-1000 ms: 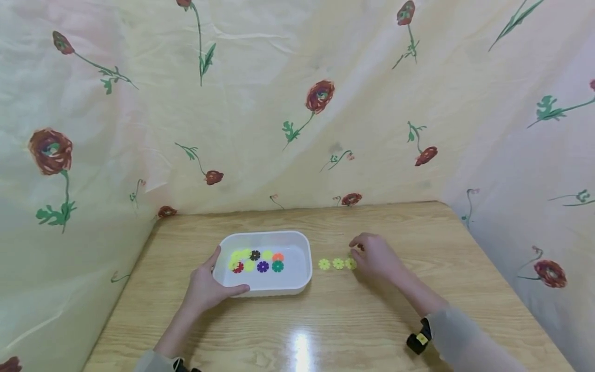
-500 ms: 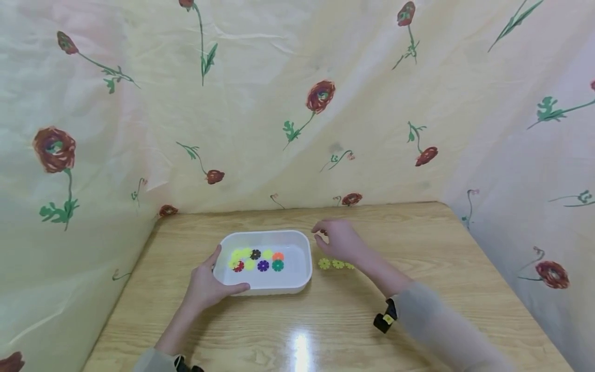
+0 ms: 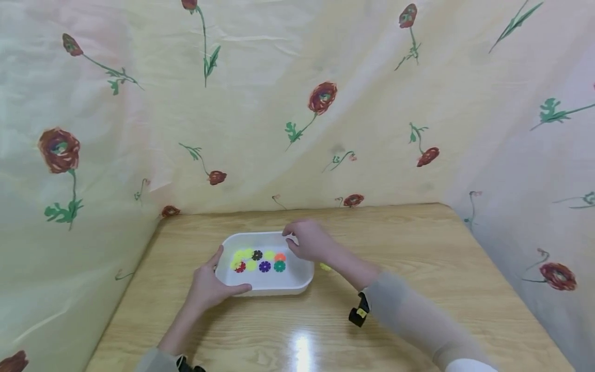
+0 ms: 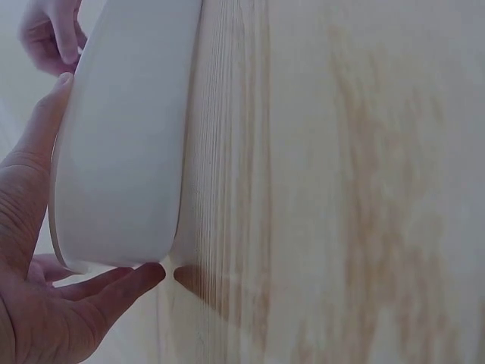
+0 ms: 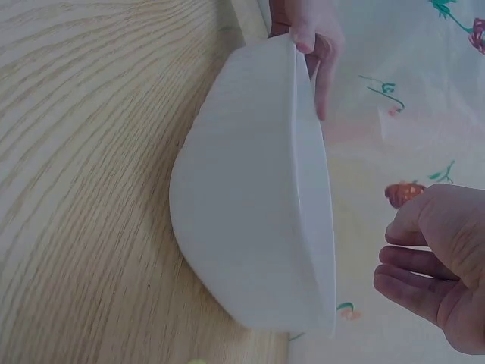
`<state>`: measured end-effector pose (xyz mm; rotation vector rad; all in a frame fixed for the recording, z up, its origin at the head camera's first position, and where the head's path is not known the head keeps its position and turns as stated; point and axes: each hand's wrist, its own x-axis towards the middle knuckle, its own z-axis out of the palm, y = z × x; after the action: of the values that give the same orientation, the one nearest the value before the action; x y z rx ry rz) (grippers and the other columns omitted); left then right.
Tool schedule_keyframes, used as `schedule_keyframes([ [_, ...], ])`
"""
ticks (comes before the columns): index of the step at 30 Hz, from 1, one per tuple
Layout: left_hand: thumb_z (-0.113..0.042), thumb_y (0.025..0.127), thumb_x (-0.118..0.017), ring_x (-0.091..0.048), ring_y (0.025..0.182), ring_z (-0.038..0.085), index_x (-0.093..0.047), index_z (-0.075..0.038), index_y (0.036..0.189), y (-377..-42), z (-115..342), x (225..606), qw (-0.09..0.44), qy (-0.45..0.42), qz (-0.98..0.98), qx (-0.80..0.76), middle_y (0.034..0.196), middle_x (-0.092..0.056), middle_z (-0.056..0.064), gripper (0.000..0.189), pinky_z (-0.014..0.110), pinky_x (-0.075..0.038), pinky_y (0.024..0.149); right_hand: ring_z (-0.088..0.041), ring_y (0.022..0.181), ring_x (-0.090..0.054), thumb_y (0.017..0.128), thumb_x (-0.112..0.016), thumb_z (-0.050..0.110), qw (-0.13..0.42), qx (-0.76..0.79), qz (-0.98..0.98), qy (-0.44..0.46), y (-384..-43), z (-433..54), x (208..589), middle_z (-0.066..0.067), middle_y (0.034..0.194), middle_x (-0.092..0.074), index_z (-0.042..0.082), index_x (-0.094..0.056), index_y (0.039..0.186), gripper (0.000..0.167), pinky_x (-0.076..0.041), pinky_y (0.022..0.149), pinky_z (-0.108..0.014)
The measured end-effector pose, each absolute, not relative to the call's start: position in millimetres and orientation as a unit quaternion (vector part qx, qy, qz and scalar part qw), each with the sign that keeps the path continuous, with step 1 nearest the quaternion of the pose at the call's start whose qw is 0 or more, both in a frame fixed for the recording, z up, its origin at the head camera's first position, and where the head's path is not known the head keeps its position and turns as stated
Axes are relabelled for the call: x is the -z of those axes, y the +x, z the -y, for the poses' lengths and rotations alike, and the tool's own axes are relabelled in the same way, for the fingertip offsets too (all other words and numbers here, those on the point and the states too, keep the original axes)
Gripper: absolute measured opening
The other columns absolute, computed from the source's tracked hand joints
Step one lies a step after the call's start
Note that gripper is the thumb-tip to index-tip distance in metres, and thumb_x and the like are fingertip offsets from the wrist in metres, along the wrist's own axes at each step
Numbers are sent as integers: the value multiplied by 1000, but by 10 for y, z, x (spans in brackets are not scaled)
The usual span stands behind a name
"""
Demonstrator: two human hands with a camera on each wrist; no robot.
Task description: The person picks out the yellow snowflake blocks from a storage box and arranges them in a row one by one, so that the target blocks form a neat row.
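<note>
My left hand (image 3: 206, 284) grips the left end of a white plastic tub (image 3: 274, 292), thumb along its front rim. In the left wrist view, the fingers (image 4: 125, 292) reach round the tub's end wall near the table. Several flower-shaped plastic discs lie inside, among them a purple disc (image 3: 265, 266), a green disc (image 3: 279, 266), an orange disc (image 3: 280, 257), a dark disc (image 3: 257, 255) and yellow ones. Above the tub's right end hovers my right hand (image 3: 309, 240), fingers loosely bent. No disc shows between its fingers in the right wrist view.
Beside the tub's right end, a yellow flower disc (image 3: 326, 267) peeks out from under my right forearm, which covers that part of the table. The wood-grain table (image 3: 395, 232) ends at a flower-printed cloth (image 3: 260, 129) behind and at both sides.
My right hand has moved left, from the row of yellow discs on the table to over the tub's right end. The left hand stays on the tub.
</note>
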<state>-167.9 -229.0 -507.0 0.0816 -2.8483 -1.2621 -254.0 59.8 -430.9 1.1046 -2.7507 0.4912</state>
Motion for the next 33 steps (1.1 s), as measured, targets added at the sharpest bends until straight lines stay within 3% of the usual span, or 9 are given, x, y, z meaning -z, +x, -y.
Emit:
schedule_keyframes([
  [10,-55,66,-100,-46,150,47,-28,2,166,-1676,2338,5060,16,20,918,396,165,-39,33,136,59,-46,119,-23,104,-77,98,-73,10,-7,-148,909,388,-2562,-157,4416,-10,115,-81,3,-78,118,22,-63,92,-32],
  [20,-55,65,-100,-47,149,48,-29,2,165,-1693,2332,5082,25,12,920,391,163,-41,33,135,58,-47,117,-18,100,-77,98,-74,13,-36,-122,918,377,-2589,-18,4463,-8,121,-80,7,-78,121,24,-61,83,-20],
  [33,-53,65,-101,-46,150,48,-30,1,166,-1684,2327,5093,22,12,917,397,164,-41,33,134,60,-46,118,-17,105,-77,98,-76,13,-62,-121,919,369,-2600,61,4595,-7,125,-79,9,-78,122,24,-62,89,-22],
])
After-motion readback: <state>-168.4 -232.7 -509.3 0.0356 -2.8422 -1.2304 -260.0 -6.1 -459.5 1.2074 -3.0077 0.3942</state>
